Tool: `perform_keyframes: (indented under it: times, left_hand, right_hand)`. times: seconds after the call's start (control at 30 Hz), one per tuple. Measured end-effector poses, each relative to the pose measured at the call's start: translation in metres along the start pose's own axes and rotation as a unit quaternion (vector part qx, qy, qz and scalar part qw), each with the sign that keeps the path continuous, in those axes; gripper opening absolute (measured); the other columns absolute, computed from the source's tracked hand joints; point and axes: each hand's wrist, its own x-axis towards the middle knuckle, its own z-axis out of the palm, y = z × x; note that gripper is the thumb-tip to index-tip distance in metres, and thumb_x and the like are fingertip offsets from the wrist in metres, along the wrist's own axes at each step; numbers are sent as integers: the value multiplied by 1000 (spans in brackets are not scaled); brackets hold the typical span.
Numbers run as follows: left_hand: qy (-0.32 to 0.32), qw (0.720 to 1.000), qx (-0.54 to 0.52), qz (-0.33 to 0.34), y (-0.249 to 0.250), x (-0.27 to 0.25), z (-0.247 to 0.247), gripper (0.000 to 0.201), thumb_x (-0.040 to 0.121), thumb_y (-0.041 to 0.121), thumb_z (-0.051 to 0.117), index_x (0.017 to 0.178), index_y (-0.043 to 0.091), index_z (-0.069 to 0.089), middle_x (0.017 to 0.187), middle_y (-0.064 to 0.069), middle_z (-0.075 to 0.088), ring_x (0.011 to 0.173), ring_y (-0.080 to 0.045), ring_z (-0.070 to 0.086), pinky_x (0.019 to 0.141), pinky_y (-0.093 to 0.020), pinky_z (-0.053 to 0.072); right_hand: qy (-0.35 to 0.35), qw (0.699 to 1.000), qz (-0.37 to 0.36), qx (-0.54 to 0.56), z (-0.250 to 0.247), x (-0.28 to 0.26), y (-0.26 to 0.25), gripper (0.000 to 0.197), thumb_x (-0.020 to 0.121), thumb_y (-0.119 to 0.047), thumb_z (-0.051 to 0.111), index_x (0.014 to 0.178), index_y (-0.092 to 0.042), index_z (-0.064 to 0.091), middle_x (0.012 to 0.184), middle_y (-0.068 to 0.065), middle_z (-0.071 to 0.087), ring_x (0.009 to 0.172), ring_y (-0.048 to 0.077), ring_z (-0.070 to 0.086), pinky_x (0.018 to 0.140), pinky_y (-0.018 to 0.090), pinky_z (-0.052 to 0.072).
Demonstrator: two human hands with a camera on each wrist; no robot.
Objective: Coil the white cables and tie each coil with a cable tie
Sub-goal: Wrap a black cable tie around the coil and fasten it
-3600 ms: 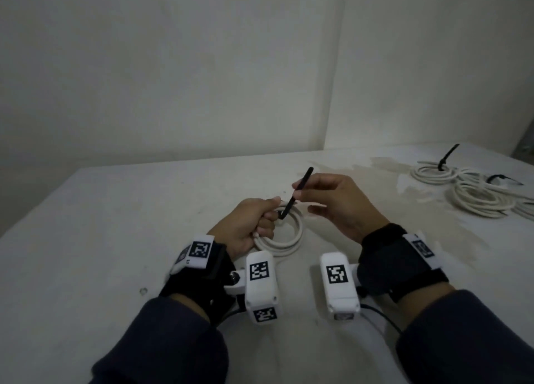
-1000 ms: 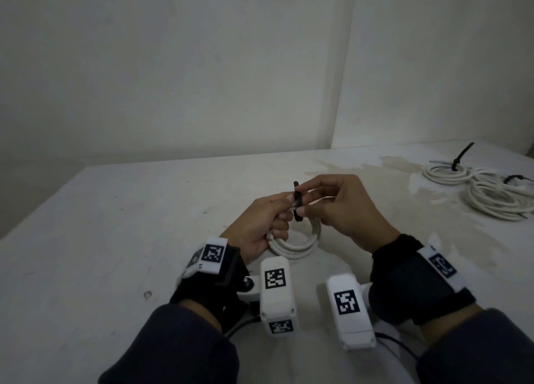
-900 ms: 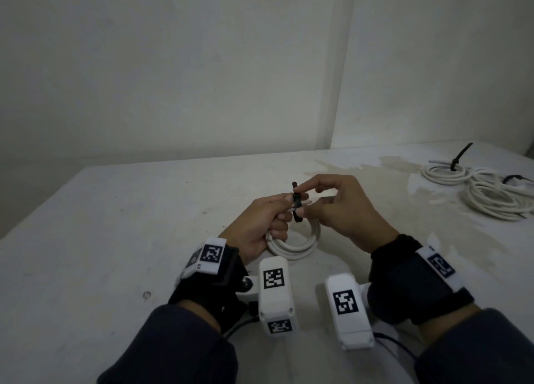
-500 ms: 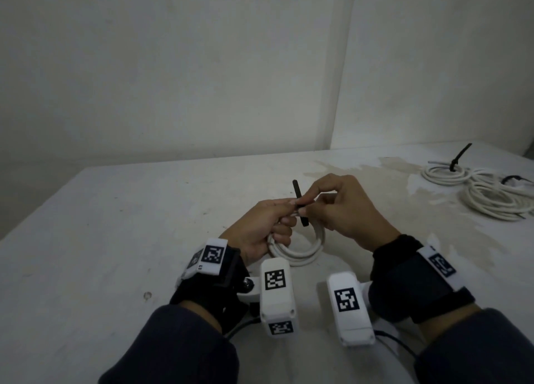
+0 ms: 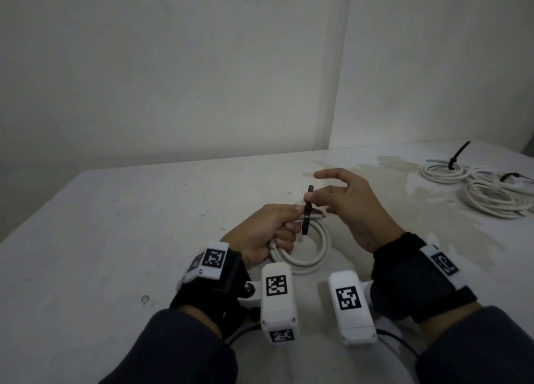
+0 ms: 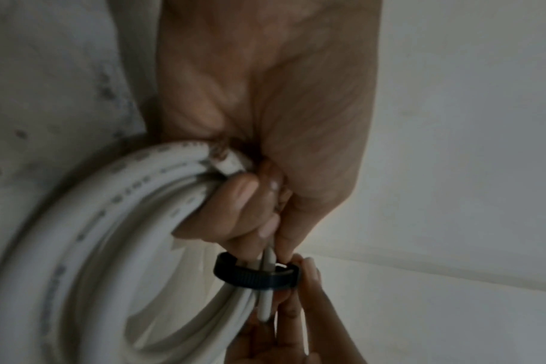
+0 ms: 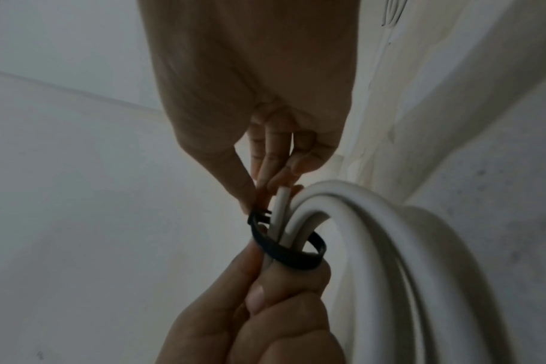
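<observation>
Your left hand (image 5: pixel 264 230) is fisted, knuckles up, around the white cable coil (image 5: pixel 310 255), which sits just past your wrists at the middle of the table (image 5: pixel 115 239); the left wrist view shows the curled fingers (image 6: pixel 231 211) clamped over the bundled strands. Your right hand (image 5: pixel 355 207) comes in from 3 o'clock with the palm turned toward the left. Its thumb and a fingertip pinch the black cable tie (image 5: pixel 307 213) at the upper part of the coil, while the index finger reaches out straight toward 11 o'clock and the others are loosely spread. The tie is looped around the strands right beside your left fingertips; its free end sticks up toward 12 o'clock and a short tail hangs toward 6.

From the wrist views the loop (image 7: pixel 289 248) is slack around the strands, and one cut cable end (image 7: pixel 282 197) pokes through it. Whether the tie's tip has entered its head you cannot tell: your fingertips cover that spot. The near side of the coil is hidden behind the left wrist camera (image 5: pixel 278 297). At 2 o'clock, well apart, lie tied coils (image 5: pixel 474 185), partly cut off by the picture's edge.
</observation>
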Motion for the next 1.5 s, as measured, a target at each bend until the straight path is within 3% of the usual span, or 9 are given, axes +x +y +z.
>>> perform_keyframes:
  times: [0.33, 0.47, 0.57, 0.7, 0.8, 0.93, 1.1, 1.27, 1.5]
  left_hand:
    - [-7, 992, 81, -102, 1, 4, 23, 24, 102, 22, 38, 80, 16, 43, 48, 7, 25, 34, -1, 19, 31, -10, 17]
    - [56, 986, 133, -78, -1, 5, 23, 28, 102, 21, 40, 75, 15, 44, 49, 5, 28, 34, -3, 21, 32, -12, 18]
    - [107, 985, 123, -49, -1, 7, 20, 28, 102, 21, 40, 76, 13, 46, 52, 1, 32, 33, -4, 24, 32, -13, 20]
    - [105, 991, 80, -30, -3, 8, 16, 30, 102, 19, 37, 74, 12, 47, 50, 3, 33, 32, -4, 24, 31, -13, 20]
    - [67, 997, 49, 2, -5, 7, 11, 25, 103, 19, 37, 83, 12, 49, 49, 6, 33, 37, -3, 22, 32, -13, 20]
    - [45, 999, -11, 8, -5, 6, 4, 23, 102, 22, 40, 80, 16, 42, 50, 5, 34, 35, -2, 21, 31, -12, 19]
    - [18, 1000, -17, 7, -4, 3, 5, 17, 101, 24, 41, 85, 19, 43, 53, 3, 36, 34, -2, 21, 32, -12, 18]
    - [42, 987, 130, 80, -7, 3, 6, 14, 96, 30, 53, 94, 17, 52, 79, -11, 43, 42, -7, 21, 36, -15, 20]
    - [66, 972, 173, 141, -6, 5, 9, 26, 93, 22, 60, 71, 15, 48, 58, 5, 51, 43, -11, 23, 38, -18, 22]
  right_hand:
    - [198, 967, 19, 157, -10, 5, 8, 43, 74, 11, 70, 77, -19, 39, 68, 4, 52, 60, 13, 49, 62, 22, 38]
    - [95, 971, 35, 218, -9, 6, 7, 44, 75, 9, 69, 69, -21, 37, 71, 9, 48, 58, 15, 45, 54, 22, 36]
    - [-15, 974, 20, 226, -7, 3, 3, 45, 77, 11, 66, 59, -19, 37, 57, 3, 41, 61, 18, 43, 49, 20, 35]
    - [-107, 972, 8, 210, -4, -2, 0, 46, 73, 7, 68, 52, -21, 38, 54, 3, 38, 66, 21, 46, 49, 19, 35]
    - [-90, 970, 6, 227, -5, -2, -4, 35, 64, -7, 74, 51, -20, 44, 61, 8, 46, 60, 15, 45, 50, 19, 40]
    - [-51, 997, -26, 57, -9, -1, -4, 21, 72, -11, 79, 71, -20, 60, 89, 13, 72, 74, 9, 62, 66, 23, 42]
    - [-69, 997, -1, -37, -8, -2, 2, 10, 82, -17, 73, 76, -9, 71, 77, 7, 70, 73, 16, 63, 71, 29, 47]
    - [-37, 998, -34, -34, -7, -4, -2, 8, 83, -6, 70, 79, 2, 72, 56, -5, 66, 52, 0, 59, 49, 8, 40]
    - [36, 999, -10, 7, -1, 1, 4, 11, 78, -1, 72, 67, 1, 71, 62, 6, 65, 58, 10, 55, 51, 11, 42]
